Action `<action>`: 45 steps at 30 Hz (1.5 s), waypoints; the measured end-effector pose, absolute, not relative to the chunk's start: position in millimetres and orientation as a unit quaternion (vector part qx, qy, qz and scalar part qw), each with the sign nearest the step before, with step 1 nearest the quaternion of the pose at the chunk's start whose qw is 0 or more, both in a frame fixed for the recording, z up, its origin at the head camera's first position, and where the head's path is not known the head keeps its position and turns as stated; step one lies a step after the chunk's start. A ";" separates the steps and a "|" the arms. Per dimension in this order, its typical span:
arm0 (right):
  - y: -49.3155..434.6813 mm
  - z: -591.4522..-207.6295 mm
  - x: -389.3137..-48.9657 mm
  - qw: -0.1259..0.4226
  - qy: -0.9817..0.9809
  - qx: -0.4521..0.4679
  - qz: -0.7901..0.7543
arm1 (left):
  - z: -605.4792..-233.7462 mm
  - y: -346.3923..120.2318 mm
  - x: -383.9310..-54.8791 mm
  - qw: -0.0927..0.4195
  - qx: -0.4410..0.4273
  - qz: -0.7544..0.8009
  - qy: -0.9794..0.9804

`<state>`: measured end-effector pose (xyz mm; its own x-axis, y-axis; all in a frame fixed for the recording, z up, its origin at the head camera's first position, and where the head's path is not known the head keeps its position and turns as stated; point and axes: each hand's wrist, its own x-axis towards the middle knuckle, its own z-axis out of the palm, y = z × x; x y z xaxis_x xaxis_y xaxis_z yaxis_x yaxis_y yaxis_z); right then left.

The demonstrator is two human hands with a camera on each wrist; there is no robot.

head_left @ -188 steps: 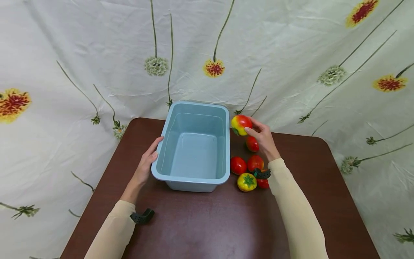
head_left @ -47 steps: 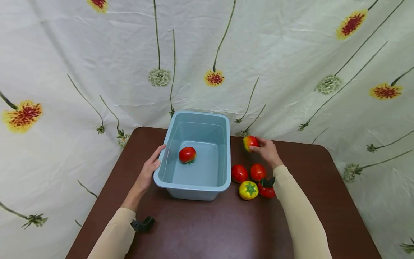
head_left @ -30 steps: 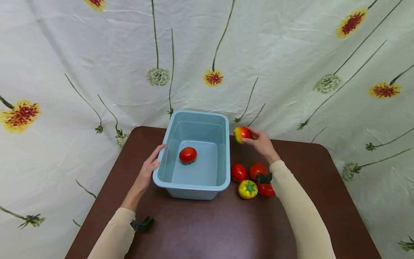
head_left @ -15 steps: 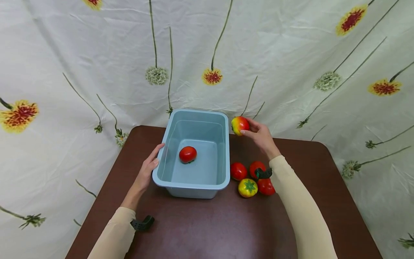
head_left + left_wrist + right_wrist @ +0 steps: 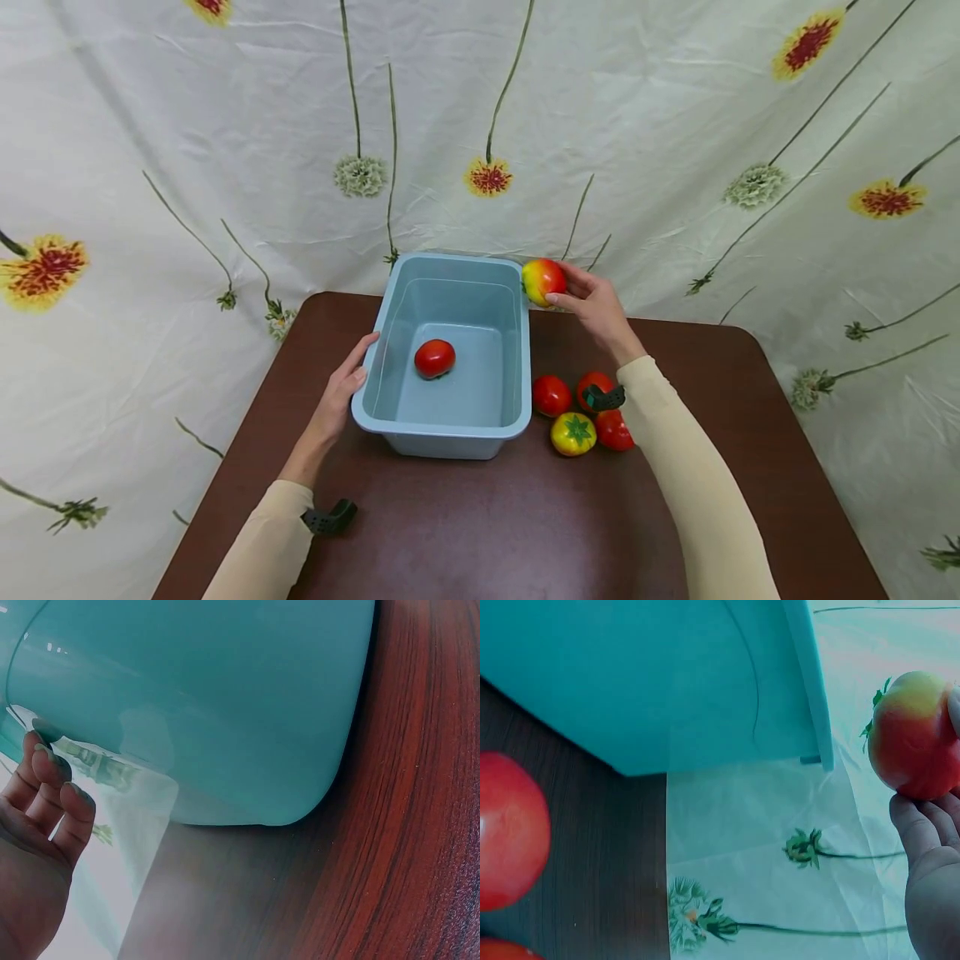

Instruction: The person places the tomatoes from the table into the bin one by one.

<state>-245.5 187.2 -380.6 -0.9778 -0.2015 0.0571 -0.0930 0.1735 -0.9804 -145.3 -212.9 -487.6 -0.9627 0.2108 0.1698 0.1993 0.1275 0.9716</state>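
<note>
Your right hand (image 5: 598, 312) grasps glossy round red-yellow tomato (image 5: 542, 282) near light-blue rectangular plastic bin (image 5: 442, 431); left hand (image 5: 337, 396), fingers loose, touches its rim.

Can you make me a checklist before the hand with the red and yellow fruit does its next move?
1. Right hand has the red and yellow fruit: ok, held between thumb and fingers.
2. Left hand is at the blue tub: ok, it touches the left rim.
3. There is room in the tub: ok, just one red fruit lies inside.
4. Held fruit is over the tub's middle: not ok, it's by the far right corner.
5. Grip is firm enough: cannot tell, squeezing doesn't show.
</note>
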 end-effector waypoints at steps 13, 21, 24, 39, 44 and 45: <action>161.7 -379.4 -244.2 0.053 0.743 -0.147 -0.651 | -490.4 -213.5 -144.2 0.005 0.137 0.652 0.746; 149.7 -382.8 -244.5 0.060 0.756 -0.149 -0.635 | -491.0 -212.3 -143.3 0.002 0.138 0.655 0.743; 147.2 -384.7 -244.1 0.068 0.765 -0.144 -0.623 | -491.6 -211.9 -143.4 0.003 0.137 0.655 0.744; 156.5 -393.7 -239.9 0.078 0.755 -0.158 -0.632 | -490.3 -214.9 -146.5 0.004 0.138 0.650 0.748; 163.8 -396.3 -236.7 0.082 0.763 -0.142 -0.626 | -490.8 -214.3 -146.8 0.005 0.143 0.653 0.744; 165.6 -397.4 -236.3 0.082 0.764 -0.137 -0.626 | -490.9 -214.2 -147.0 0.005 0.144 0.654 0.743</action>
